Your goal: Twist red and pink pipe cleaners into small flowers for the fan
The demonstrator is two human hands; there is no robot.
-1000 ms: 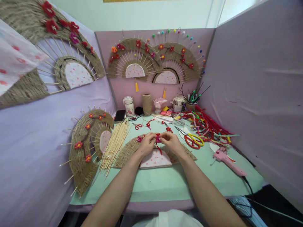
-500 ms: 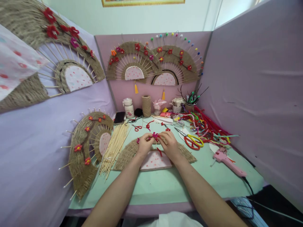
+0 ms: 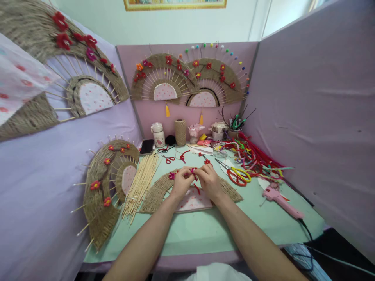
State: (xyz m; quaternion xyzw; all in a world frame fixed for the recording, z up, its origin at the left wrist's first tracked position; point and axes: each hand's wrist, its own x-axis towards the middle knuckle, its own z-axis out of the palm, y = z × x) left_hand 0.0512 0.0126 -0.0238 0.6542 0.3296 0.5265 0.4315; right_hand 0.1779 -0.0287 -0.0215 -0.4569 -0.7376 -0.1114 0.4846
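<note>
My left hand (image 3: 181, 182) and my right hand (image 3: 208, 180) meet over a woven jute fan (image 3: 156, 191) lying flat on the green table (image 3: 205, 230). Both hands pinch a small pink and red pipe-cleaner flower (image 3: 193, 171) between their fingertips. Below the hands lies the fan's spotted pink half-round centre (image 3: 191, 203). A loose red pipe-cleaner end (image 3: 197, 189) hangs between my wrists. Another small pink flower (image 3: 171, 175) sits on the fan just left of my left hand.
A bundle of bamboo sticks (image 3: 140, 183) lies left of the fan. Yellow and red scissors (image 3: 238, 173), a heap of coloured pipe cleaners (image 3: 254, 158) and a pink glue gun (image 3: 281, 201) are on the right. Finished fans hang on the purple walls; a twine spool (image 3: 180, 132) stands at the back.
My hands have stayed together on the flower, turning it slightly. The camera has tilted up a little, so everything sits lower in view.
</note>
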